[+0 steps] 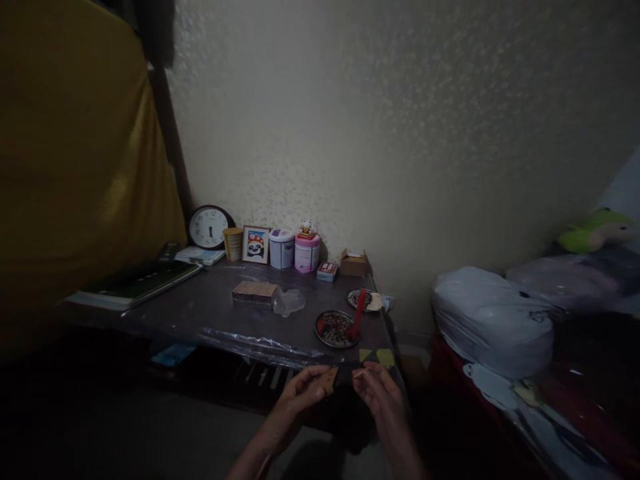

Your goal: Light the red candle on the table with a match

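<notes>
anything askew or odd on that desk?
Nothing spilled or broken. The clock leans against the wall instead of hanging. The table's plastic cover is wrinkled along the front edge. The left hand holds a small brown piece; the right hand is close beside it. Too dim for finer detail.

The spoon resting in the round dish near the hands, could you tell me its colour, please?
Red; the spoon shows best in the head view.

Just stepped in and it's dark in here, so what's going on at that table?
A person sits at a low table, both hands raised at its near edge. The left hand pinches a small brown piece; the right hand is close beside it, fingers curled, and whether it holds anything is unclear. On the table are a round dish with a red spoon, tins and a clock.
</notes>
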Demonstrator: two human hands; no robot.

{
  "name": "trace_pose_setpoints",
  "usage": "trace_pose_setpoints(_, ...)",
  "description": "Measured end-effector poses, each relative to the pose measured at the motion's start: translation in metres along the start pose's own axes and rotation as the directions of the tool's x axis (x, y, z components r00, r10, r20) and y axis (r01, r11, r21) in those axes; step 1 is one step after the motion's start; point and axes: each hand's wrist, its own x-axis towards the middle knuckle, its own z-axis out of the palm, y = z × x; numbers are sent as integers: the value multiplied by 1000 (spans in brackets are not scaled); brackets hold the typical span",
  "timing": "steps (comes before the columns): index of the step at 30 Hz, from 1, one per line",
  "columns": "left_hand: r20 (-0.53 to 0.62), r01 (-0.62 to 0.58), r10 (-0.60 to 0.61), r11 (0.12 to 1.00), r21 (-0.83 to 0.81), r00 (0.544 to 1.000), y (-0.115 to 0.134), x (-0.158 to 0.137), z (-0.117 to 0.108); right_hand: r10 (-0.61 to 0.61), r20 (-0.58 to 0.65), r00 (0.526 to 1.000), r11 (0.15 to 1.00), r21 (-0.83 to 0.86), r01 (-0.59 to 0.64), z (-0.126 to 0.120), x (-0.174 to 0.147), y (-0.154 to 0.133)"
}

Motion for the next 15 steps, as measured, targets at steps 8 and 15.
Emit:
trace_pose_setpoints(8, -38, -15, 13, 999, -38, 999, -3, 6, 1, -336, -74, 939, 888, -356, 290, 0, 6, 3)
trace_pose_setpoints(15, -67, -75, 69, 994, -83, 995, -8, 10, 7, -636, 276, 720, 432, -646, 629, 9, -8, 13)
